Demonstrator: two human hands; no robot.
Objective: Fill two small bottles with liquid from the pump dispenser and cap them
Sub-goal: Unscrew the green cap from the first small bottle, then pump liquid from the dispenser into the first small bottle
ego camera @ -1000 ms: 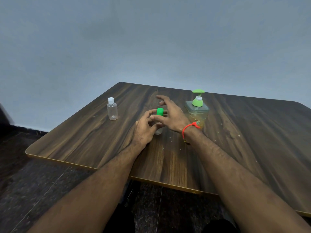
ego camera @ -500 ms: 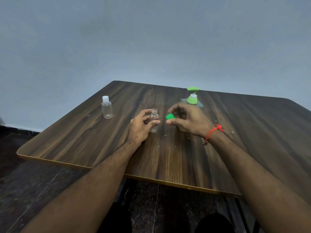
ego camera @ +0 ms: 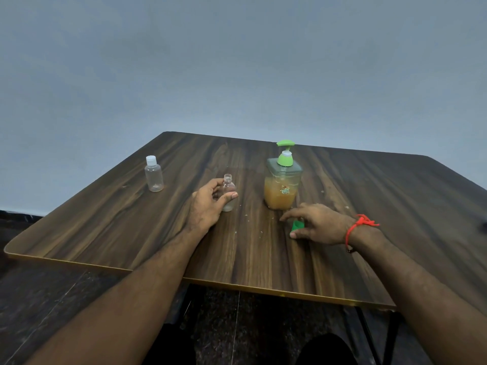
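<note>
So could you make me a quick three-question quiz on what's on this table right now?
1. True or false: the small bottle in the left hand has its cap on.
2. What colour is the cap under the right hand?
3. The pump dispenser stands: A) left of the capped bottle, B) between the hands and further back, C) on the floor.

Key: 1 false; 2 green; 3 B.
</note>
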